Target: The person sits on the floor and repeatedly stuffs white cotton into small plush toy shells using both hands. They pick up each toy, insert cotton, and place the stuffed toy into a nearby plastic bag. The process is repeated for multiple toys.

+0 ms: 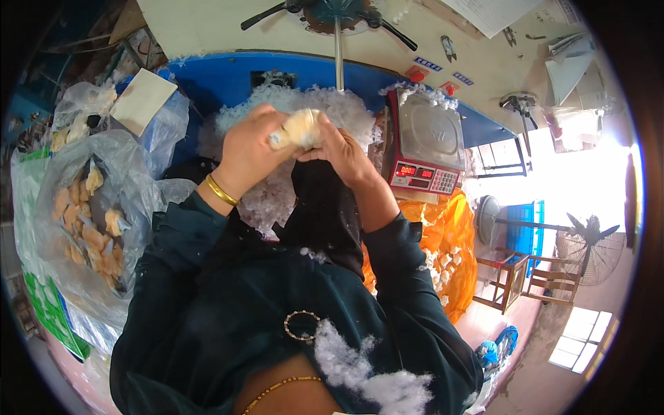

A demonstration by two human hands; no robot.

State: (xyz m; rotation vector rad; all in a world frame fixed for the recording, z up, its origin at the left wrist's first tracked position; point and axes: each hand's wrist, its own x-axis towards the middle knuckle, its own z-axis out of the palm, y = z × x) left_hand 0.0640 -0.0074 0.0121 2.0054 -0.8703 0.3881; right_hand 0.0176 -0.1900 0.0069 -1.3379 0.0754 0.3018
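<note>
A small cream plush piece (302,128) with a light-blue patch at one end is held up over my lap. My left hand (250,146), with a gold bangle at the wrist, has its fingers closed round the piece's left end. The right end is gripped by my right hand (343,153), its thumb and fingers pressing on the fabric. Just behind and below both hands lies a heap of white fluffy stuffing (273,194). To my left, a clear plastic bag (142,162) contains several tan and cream plush pieces (90,238), some with blue parts.
Right of my hands stands a red digital scale (427,142) with fluff along its back. Below it sits an orange bag (460,228) with small white pieces. A machine with black handles (339,48) and thread snips (448,48) are on the table. A fan (588,242) stands far right.
</note>
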